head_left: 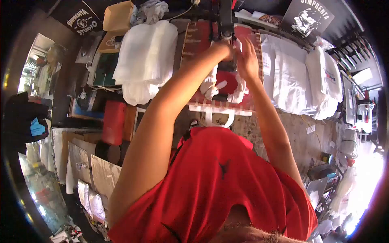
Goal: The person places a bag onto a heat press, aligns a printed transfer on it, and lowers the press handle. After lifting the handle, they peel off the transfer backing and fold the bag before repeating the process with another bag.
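My left hand is at the base of a black metal clamp arm, bent at the wrist. Its fingers look curled inward, and what they grip is hidden. Beside it my right hand has its fingers stretched out, pointing away from me, close to crumpled white cloth. Both hands are over a red screen frame with taped edges. A second bunch of white cloth lies on the frame's left side. White loop handles stick out from under its near edge.
To the left is a stack of white bags, with an open cardboard box behind it. More white bags lie on the right. A red padded board and leaning panels stand at lower left.
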### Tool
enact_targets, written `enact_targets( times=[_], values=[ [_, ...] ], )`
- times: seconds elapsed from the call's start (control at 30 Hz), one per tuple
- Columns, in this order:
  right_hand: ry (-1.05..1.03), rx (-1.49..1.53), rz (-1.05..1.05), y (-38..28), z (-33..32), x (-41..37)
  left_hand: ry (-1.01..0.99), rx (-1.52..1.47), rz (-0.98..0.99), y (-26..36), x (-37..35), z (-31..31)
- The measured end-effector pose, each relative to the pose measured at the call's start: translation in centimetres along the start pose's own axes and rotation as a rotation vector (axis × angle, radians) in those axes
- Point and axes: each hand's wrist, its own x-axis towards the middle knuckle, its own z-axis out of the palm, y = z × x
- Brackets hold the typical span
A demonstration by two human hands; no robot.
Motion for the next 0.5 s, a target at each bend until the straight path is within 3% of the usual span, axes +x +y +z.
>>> enact_targets(
  times=[0.03, 0.1, 0.17, 0.23, 0.27, 0.5],
  values=[
    [-0.023, 0.036, 0.050, 0.8, -0.8, -1.6, -0.158, 0.035, -0.182, 2.2, -1.2, -0.8],
    [-0.252, 0.079, 0.106, 2.1, -1.5, -5.9, 0.093, -0.061, -0.013, 2.3, -6.4, -1.3],
    [-0.414, 0.164, 0.344, 1.2, -0.4, -10.7, 0.410, -0.105, 0.055, 2.5, -8.2, 0.6],
    [-0.453, -0.053, -0.046, 1.4, 0.6, -12.7, 0.528, -0.180, 0.075, 2.1, -8.7, 2.0],
    [-0.444, -0.057, -0.040, 1.4, 0.8, -12.5, 0.603, -0.218, 0.100, 1.9, -8.4, 2.2],
    [-0.357, -0.009, -0.056, 1.9, 1.4, -12.4, 0.597, -0.204, 0.102, 1.7, -8.3, 1.8]
  ],
)
